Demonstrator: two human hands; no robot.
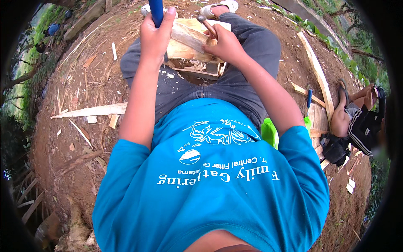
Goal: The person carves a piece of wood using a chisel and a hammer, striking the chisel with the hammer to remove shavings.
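Closed round a thick blue handle, my left hand is raised at the top, left of centre. What the handle belongs to is out of the picture or hidden. My right hand is closed on a short brown rod with a rounded grey end; I cannot tell its exact kind. Between the two hands slants a flat, pale piece of wood, its lower end by my right fingers. Under it, between my legs, is a larger light wooden block.
Wood chips and long split strips, one a pointed plank, are scattered over the brown soil. At right, a person sits by a black bag, near a blue-handled tool. A bright green bag is beside my right side.
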